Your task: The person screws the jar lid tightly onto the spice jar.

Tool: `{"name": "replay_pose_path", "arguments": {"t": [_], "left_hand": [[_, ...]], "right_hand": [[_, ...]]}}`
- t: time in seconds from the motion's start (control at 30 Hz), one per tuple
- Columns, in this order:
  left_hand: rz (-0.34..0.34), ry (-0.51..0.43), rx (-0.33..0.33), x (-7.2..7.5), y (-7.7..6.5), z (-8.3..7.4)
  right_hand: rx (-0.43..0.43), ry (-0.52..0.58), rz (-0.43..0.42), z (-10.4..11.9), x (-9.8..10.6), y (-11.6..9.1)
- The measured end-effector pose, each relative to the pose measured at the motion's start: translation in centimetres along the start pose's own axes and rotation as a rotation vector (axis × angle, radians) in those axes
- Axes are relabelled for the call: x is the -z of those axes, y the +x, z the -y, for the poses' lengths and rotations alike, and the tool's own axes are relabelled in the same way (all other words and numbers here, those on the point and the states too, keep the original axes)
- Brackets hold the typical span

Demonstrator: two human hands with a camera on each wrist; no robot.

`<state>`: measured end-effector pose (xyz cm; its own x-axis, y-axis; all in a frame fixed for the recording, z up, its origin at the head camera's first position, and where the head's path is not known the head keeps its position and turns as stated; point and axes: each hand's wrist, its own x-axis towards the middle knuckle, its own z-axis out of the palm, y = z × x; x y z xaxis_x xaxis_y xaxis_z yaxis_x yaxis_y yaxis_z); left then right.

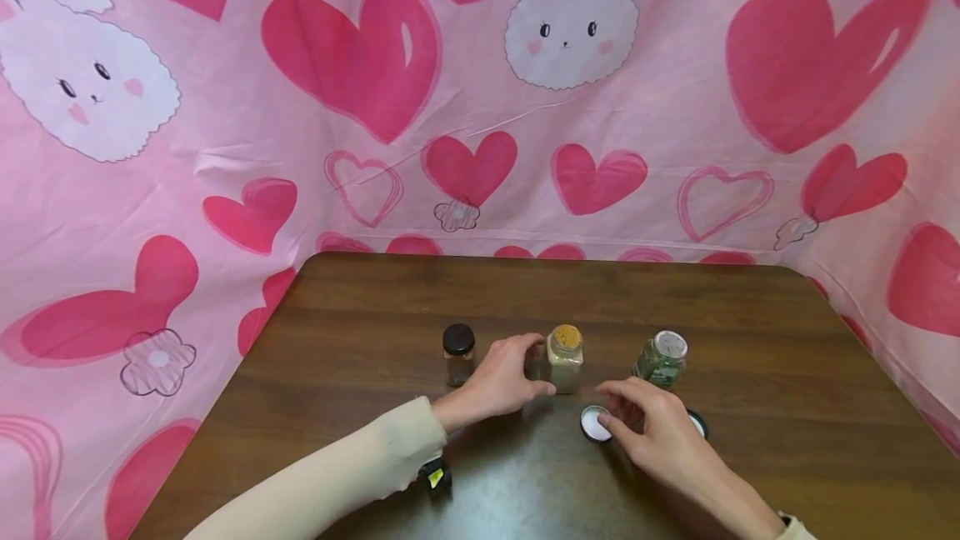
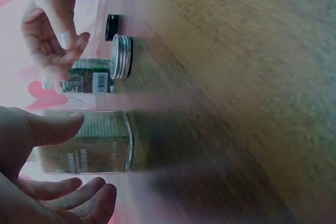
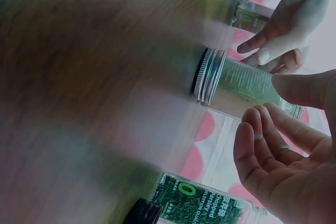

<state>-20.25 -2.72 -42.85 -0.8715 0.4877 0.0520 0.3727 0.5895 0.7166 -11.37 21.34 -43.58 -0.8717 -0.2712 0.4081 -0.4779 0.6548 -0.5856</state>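
An uncapped glass jar of pale seasoning (image 1: 565,367), its mouth yellow, stands upright in the middle of the table. My left hand (image 1: 504,373) curves loosely around its left side, thumb in front and fingers spread behind. In the left wrist view, the thumb overlaps the jar (image 2: 100,142) while the other fingers stand apart from it. My right hand (image 1: 656,427) hovers over the table with loosely bent fingers, holding nothing. Beside its thumb lies an upturned lid (image 1: 596,423) with a white liner; its ridged metal side (image 3: 211,77) shows in the right wrist view.
A jar of chopped parsley (image 1: 662,358), uncapped with a pale seal, stands to the right. Another upturned lid (image 1: 698,423) is partly hidden behind my right hand. A black-capped jar (image 1: 459,354) stands behind my left wrist. Pink heart-patterned cloth (image 1: 480,107) surrounds the wooden table (image 1: 375,298).
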Motion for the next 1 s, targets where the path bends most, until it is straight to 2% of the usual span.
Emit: {"name": "replay_pose_path", "arguments": {"t": [0.23, 0.5, 0.67, 1.0], "left_hand": [[0.006, -0.025, -0.004, -0.1, 0.6, 0.4], [0.011, -0.013, -0.011, -0.3, 1.0, 0.6], [0.01, -0.014, -0.018, -0.5, 1.4, 0.7], [0.028, -0.063, -0.018, -0.5, 1.7, 0.7]], "right_hand": [[0.004, -0.01, 0.011, -0.2, -0.1, -0.1], [-0.052, -0.008, 0.05, -0.1, 0.2, -0.1], [-0.05, -0.017, 0.05, -0.1, 0.3, -0.1], [-0.058, -0.023, 0.098, -0.3, 0.2, 0.1]]}}
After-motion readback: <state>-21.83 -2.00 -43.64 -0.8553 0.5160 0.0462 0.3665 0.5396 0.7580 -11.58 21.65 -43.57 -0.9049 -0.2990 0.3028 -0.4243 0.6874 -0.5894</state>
